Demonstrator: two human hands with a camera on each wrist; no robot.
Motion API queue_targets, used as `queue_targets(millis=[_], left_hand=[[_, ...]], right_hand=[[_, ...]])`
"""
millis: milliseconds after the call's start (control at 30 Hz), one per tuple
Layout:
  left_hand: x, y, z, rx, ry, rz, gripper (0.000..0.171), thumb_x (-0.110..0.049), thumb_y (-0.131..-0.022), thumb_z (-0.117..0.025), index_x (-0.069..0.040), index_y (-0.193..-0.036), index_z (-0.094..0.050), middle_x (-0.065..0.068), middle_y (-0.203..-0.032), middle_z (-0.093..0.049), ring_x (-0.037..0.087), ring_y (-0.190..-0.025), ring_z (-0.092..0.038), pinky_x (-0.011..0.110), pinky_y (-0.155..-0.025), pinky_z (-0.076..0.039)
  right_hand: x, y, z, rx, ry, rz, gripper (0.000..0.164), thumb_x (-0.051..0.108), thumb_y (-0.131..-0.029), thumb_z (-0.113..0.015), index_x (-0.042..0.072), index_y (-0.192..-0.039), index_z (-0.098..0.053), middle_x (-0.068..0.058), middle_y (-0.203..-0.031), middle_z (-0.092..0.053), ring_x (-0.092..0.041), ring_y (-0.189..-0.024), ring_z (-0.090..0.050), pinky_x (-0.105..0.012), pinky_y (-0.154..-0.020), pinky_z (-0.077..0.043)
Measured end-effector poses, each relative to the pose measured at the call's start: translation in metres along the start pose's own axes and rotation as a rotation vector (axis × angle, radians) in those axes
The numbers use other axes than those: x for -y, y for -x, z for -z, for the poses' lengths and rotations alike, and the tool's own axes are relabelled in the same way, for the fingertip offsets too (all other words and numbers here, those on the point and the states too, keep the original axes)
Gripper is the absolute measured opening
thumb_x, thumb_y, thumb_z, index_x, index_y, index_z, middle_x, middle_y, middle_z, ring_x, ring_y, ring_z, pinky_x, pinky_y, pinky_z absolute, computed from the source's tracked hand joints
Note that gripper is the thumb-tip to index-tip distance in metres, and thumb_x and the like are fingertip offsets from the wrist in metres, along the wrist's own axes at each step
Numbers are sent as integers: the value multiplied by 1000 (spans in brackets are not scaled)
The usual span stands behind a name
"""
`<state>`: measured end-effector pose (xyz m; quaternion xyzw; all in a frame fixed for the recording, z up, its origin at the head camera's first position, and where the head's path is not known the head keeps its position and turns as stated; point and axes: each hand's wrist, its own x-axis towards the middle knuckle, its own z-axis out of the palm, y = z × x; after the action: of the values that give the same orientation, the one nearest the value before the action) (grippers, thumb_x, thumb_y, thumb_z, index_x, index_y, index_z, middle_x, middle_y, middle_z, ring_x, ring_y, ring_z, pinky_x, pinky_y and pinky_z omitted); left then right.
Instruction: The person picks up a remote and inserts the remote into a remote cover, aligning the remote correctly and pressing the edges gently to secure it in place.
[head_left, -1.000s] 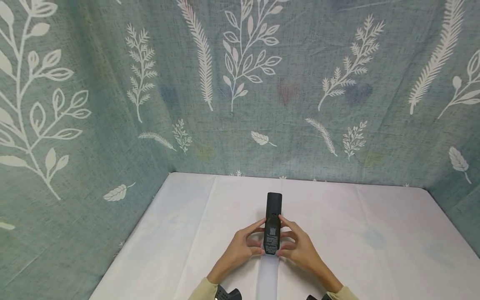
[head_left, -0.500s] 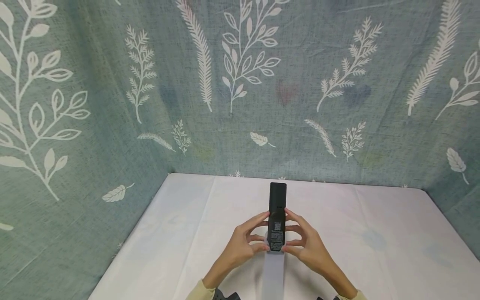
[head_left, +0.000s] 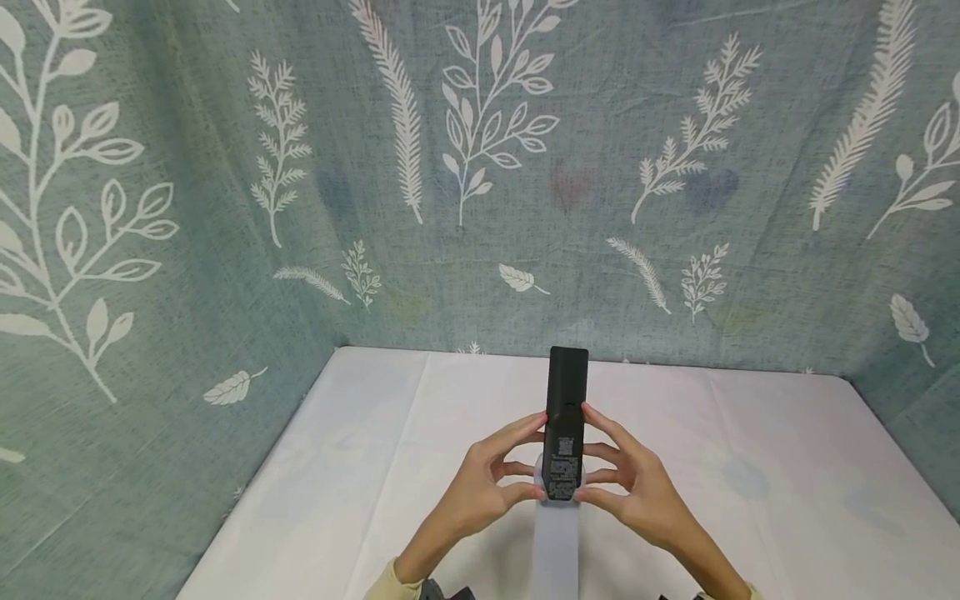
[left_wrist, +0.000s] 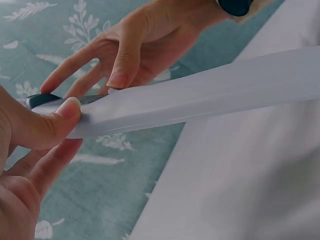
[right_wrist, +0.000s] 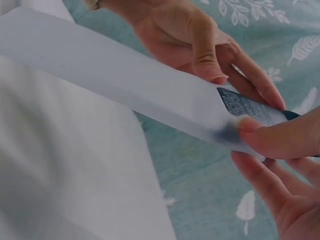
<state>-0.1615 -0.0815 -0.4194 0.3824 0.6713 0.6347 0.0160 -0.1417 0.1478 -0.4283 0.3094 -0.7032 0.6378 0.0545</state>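
Observation:
A black remote control (head_left: 567, 417), back side up with a printed label, is held upright between both hands in the head view. Its lower end sits in the mouth of a long translucent white sleeve (head_left: 557, 546), which runs down toward the person. The left hand (head_left: 487, 487) pinches the left edge, thumb at the sleeve's mouth and fingertips along the remote. On the opposite edge, the right hand (head_left: 633, 487) does likewise. In the left wrist view, the left thumb presses the sleeve (left_wrist: 200, 100) near its end. The right wrist view shows the label (right_wrist: 245, 105) beside the sleeve's mouth.
A white cloth-covered table (head_left: 420, 417) lies beneath the hands. Green leaf-printed fabric (head_left: 420, 292) hangs behind it and along the left side. Dark wrist straps (left_wrist: 235, 5) show near the sleeve cuffs.
Both hands have raised the remote control and the sleeve, also shifting them slightly right. They appear larger and nearer the camera. The grip looks much the same.

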Motion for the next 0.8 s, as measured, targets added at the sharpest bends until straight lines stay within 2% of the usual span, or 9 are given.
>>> queue_targets(millis=[167,400,533,700,800], left_hand=[[5,-3,1,-19,2,-20,82,7,-73,-75,-6,-145,-38,10,-147,-39,27,-123,-49,38,-80,-57],[-3,-11,0,-31,28,-3,84,6,-73,-76,-11,-145,-38,6,-146,-40,27,-123,-49,39,-77,-58],[-11,-15,0,-34,24,-11,84,11,-71,-76,-6,-144,-38,9,-145,-42,28,-123,-49,40,-77,-58],[-28,-17,-2,-22,19,-58,80,15,-70,-74,4,-141,-39,19,-142,-42,29,-121,-50,42,-77,-57],[-35,-18,-2,-17,20,-70,78,15,-71,-73,5,-140,-39,20,-141,-42,27,-121,-50,42,-78,-57]], right_hand=[[10,-3,6,34,8,3,93,-6,-74,-76,9,-150,-24,-14,-150,-29,-18,-117,-55,-38,-80,-56],[20,-8,12,60,13,45,96,-11,-71,-76,5,-150,-22,-17,-145,-33,-20,-117,-54,-37,-81,-56],[25,-10,15,58,8,72,97,-14,-70,-75,2,-149,-22,-19,-143,-35,-21,-117,-54,-37,-80,-56],[29,-10,17,63,-5,81,97,-15,-70,-75,0,-149,-21,-18,-142,-37,-22,-116,-55,-38,-80,-56],[30,-10,19,63,-12,84,97,-16,-69,-75,-1,-148,-22,-18,-141,-38,-22,-117,-54,-39,-79,-56]])
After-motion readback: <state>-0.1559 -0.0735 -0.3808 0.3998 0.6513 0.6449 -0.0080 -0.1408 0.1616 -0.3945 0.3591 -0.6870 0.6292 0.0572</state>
